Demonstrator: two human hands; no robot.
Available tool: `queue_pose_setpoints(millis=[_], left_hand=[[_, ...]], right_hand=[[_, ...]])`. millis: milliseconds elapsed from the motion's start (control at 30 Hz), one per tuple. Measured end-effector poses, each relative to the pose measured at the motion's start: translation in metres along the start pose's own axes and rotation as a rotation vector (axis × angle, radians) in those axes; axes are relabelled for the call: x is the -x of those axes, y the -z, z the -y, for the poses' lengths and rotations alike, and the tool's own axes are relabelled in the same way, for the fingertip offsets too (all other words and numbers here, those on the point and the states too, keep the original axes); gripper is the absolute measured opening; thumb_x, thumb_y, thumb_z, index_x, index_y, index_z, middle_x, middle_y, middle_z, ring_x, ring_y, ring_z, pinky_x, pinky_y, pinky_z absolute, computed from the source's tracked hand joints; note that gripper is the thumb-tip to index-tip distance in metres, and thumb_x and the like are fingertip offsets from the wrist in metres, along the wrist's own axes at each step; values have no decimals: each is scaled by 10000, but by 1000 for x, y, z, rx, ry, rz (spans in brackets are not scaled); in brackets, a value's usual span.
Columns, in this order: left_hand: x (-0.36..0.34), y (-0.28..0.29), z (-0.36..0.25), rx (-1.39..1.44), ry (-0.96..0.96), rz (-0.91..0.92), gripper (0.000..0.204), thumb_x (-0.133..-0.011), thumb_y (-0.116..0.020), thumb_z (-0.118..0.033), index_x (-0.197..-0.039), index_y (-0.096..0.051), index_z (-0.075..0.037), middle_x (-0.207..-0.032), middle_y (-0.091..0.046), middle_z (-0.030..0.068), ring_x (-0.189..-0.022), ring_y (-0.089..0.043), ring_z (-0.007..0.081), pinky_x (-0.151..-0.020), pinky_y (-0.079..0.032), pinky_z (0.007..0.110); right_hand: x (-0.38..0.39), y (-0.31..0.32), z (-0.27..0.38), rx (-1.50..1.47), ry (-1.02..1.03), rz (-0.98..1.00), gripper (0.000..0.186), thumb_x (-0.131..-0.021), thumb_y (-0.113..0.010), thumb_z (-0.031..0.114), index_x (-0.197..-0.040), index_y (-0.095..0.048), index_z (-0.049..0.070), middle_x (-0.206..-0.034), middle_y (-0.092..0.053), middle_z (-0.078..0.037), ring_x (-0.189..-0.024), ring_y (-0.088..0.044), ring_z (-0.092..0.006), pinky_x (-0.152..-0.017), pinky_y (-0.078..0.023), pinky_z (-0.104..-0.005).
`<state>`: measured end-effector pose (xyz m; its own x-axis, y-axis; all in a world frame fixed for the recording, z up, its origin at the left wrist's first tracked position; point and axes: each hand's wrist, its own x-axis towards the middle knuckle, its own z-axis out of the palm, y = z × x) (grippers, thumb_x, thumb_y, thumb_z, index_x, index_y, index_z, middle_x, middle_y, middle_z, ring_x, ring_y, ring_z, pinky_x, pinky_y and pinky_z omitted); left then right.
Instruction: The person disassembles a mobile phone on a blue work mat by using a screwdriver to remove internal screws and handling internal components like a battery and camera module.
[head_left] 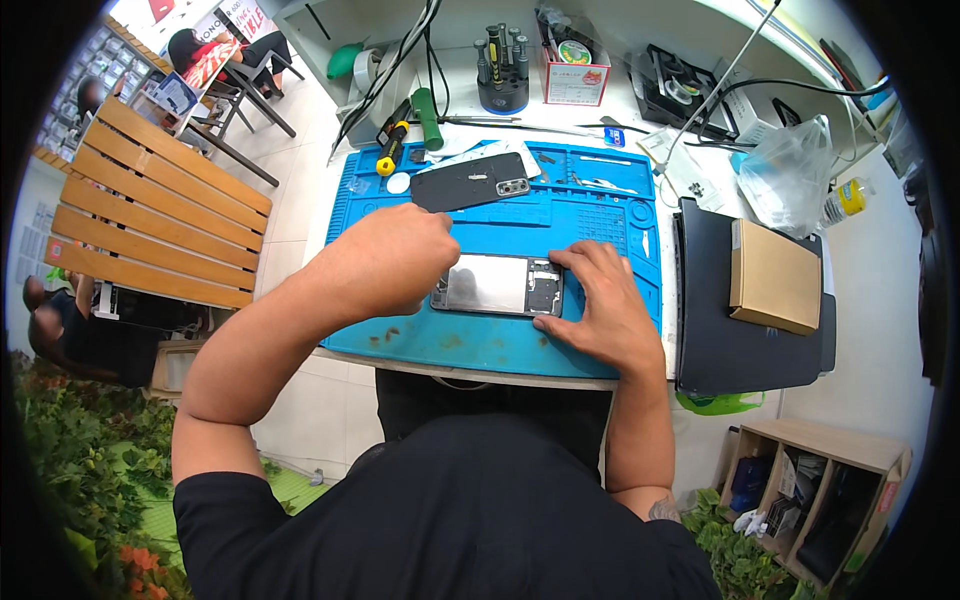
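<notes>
An opened smartphone (497, 285) lies on the blue repair mat (450, 345), its silver inner plate and dark circuitry exposed. Over its left end, my left hand (395, 255) is closed with fingers curled down; whatever they pinch is hidden beneath the hand. My right hand (605, 305) grips the phone's right end, fingers at the far corner and thumb at the near one. Just beyond the phone rests a detached dark back cover (470, 183) with a camera cutout, partly on a white sheet.
A screwdriver stand (502, 85), a red-and-white box (575, 78) and a yellow-black screwdriver (393, 150) sit toward the back. To the right, a cardboard box (775, 278) tops a black laptop (715, 350), near a clear plastic bag (787, 175). A slatted wooden table (160, 205) stands at left.
</notes>
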<state>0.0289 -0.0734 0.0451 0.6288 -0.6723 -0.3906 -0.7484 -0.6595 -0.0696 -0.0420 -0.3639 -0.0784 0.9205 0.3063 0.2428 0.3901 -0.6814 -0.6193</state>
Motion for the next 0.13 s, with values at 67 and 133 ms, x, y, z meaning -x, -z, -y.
queue_pose_setpoints(millis=[67, 133], left_hand=[[-2, 1, -3, -12, 28, 44, 168, -853, -830, -10, -1018, -853, -36, -1095, -753, 180, -1036, -774, 403, -917, -648, 501], [-5, 9, -8, -30, 54, 96, 169, -860, -846, -54, -1027, -862, -46, -1104, -758, 182, -1050, -780, 411, -944, -654, 486]], right_hand=[[0, -2, -1, -11, -6, 10, 758, -730, -1025, 281, -1390, -751, 27, -1370, -695, -148, -1312, -610, -363, -1120, -457, -487], [-1, 0, 0, -11, -26, 32, 760, -742, -1020, 305, -1399, -750, 36, -1381, -691, -150, -1321, -608, -363, -1131, -453, -492]])
